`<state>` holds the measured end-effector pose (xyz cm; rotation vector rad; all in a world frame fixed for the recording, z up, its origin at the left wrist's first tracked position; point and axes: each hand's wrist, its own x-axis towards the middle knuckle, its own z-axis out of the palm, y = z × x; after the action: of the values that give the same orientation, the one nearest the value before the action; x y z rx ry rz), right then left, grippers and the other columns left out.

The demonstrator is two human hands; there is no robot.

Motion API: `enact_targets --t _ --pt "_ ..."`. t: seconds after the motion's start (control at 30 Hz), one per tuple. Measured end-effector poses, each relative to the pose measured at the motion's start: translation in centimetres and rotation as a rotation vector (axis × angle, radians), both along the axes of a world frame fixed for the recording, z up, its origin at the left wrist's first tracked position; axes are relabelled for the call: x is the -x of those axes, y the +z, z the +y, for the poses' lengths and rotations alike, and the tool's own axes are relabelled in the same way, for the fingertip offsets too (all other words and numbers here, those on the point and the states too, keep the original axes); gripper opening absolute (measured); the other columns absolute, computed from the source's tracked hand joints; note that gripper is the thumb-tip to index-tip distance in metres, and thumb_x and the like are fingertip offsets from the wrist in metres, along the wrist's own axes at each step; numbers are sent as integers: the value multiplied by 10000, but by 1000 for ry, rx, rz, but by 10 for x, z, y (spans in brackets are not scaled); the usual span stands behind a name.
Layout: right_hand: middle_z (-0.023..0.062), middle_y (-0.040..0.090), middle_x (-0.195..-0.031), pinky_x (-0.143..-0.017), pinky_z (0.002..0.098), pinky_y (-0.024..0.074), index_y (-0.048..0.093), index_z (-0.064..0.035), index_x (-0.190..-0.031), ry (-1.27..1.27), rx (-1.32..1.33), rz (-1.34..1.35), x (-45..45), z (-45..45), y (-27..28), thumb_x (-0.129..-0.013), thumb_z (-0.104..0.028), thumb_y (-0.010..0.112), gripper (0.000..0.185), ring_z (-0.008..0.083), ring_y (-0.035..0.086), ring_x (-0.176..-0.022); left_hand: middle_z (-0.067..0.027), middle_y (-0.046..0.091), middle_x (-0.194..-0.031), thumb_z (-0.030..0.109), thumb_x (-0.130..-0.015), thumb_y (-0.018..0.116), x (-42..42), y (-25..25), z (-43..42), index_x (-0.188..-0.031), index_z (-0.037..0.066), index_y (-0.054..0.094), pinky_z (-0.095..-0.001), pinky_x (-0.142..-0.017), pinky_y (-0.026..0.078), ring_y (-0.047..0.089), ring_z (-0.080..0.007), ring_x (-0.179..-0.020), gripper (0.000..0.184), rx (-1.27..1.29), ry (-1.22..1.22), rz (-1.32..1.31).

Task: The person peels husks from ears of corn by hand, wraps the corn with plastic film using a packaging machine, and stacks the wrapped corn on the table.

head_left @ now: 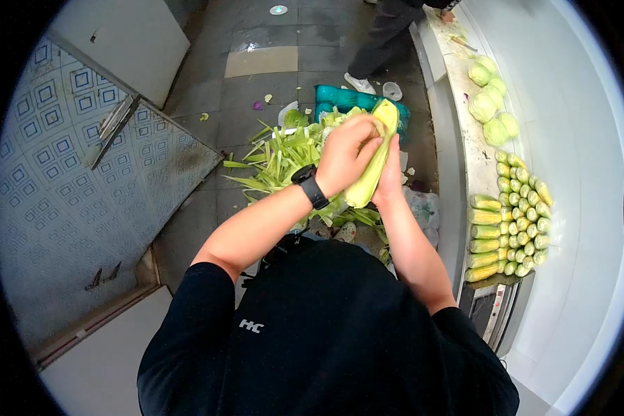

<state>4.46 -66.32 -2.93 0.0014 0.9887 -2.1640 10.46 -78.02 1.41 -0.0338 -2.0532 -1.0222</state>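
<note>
Holding one corn ear upright-ish above the floor husk pile, both hands on it. Left hand grip: fingers curled tight near the upper end. Right hand grip: part-closed, cupped along the other side.

Status: ear in hand looked partway, pale green leaf over most of it, yellow at the tip. Finished side, my read: big batch of stacked ears on the surface, trimmed, some leaf left on. Cabbages sat further along. Remaining count: couldn't tell, no untouched ears clearly in view.

Containers: teal mesh bag on floor behind the pile, bulky, contents unreadable. Small white bowl by another person's shoe, contents unclear. Clear plastic bag right of the pile, contents also unclear.
</note>
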Motion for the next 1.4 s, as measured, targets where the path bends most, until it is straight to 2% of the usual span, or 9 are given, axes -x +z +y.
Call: enact_targets --t 0.07,0.1,0.33,0.47,0.6,0.67,0.83,0.97,1.4 --pt "84 550 -1330 -1015 390 465 432 -86 -1423 18 -84 88 -4 1 13 -1027 -604 296 666 220 549 -1221 -97 601 -931 77 -916 641 -18 8 11 -910 13 529 -298 -748 461 577 -179 -828 129 -452 -241 -400" --pt "97 621 -1169 -922 388 506 532 -62 -1282 -82 -56 -3 -3 -3 14 -1009 -643 296 683 223 613 -1083 -42 568 -869 80 -978 561 -19 -7 16 -911 35 469 -249 -697 426 514 -93 -772 123 -531 -326 -277" --pt "117 588 -844 -699 429 517 553 -86 -1001 -289 79 -239 56 10 -16 -980 -691 222 689 278 580 -748 10 432 -840 127 -1034 483 -91 -3 -2 -962 69 433 -245 -691 404 412 -70 -763 106 -449 -377 -446" --pt "121 594 -904 -745 445 515 549 -153 -1076 -379 250 -175 95 35 -35 -984 -686 235 625 275 589 -806 -1 426 -812 152 -1036 488 -128 -21 -50 -972 56 441 -267 -684 397 404 -100 -746 125 -544 -105 -561" --pt "140 615 -932 -769 455 535 549 -100 -1097 -194 183 -172 97 47 -26 -969 -706 263 682 290 615 -805 -162 587 -899 121 -954 572 -119 -59 -93 -999 14 498 -393 -749 480 608 -342 -876 138 -139 70 -821" --pt "139 640 -961 -718 457 563 553 -74 -1159 -92 78 -174 77 37 -11 -961 -708 296 712 288 653 -825 -183 634 -982 151 -923 618 -102 -71 -99 -1025 11 555 -423 -787 495 623 -392 -944 184 186 21 -649" --pt "120 660 -988 -683 449 588 574 -116 -1201 13 -31 -159 12 5 14 -948 -680 422 637 264 672 -818 -168 620 -951 308 -944 607 -36 -2 -51 -982 11 590 -433 -726 502 621 -371 -845 300 -117 -98 -606" --pt "69 668 -1000 -710 389 583 570 -127 -1251 -70 -79 -171 -9 -8 18 -989 -613 421 573 200 672 -799 -175 621 -855 377 -970 534 -3 -7 -40 -909 21 593 -468 -685 486 618 -387 -821 366 149 -176 -578" --pt "90 664 -968 -729 380 574 553 -107 -1270 -168 -176 -164 -13 -7 23 -984 -642 391 628 239 667 -827 -171 582 -742 199 -945 558 -49 11 -34 -828 46 578 -475 -646 480 605 -377 -732 194 204 -701 -408"
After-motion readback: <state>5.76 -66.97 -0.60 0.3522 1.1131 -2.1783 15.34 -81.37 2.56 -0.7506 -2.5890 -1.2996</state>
